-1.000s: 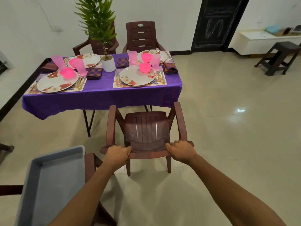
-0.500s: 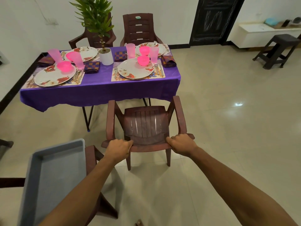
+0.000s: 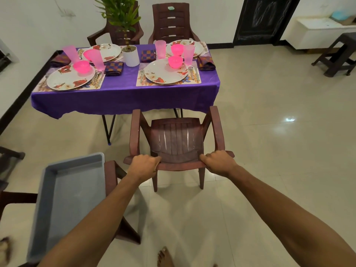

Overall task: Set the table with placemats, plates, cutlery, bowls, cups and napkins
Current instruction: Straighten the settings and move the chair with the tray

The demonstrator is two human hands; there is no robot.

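A: What do the two hands hold?

B: The left hand [image 3: 144, 165] and the right hand [image 3: 217, 163] each curl their fingers round the top edge of the backrest of a brown plastic armchair [image 3: 176, 140], at centre frame. The chair faces the table, its seat just short of the hanging cloth.

A: Where are the table settings?

B: In the upper half of the frame, on a table under a purple tablecloth [image 3: 123, 97]. The near right floral placemat [image 3: 169, 82] carries a flowered plate [image 3: 165, 73] with a pink bowl [image 3: 175, 61] on it; a fork lies left of the plate, and a spoon [image 3: 190, 71] right of it. A pink cup [image 3: 188, 54] stands behind the spoon, and a folded checked napkin [image 3: 206, 63] lies at the cloth's right edge. The near left placemat bears a like plate [image 3: 70, 79] and bowl. Two further settings lie behind.

A: And other items?

B: A potted plant in a white pot [image 3: 130, 55] stands mid-table. A grey tray [image 3: 65, 201] rests on another chair at lower left. A bare foot [image 3: 164, 257] shows at the bottom edge.
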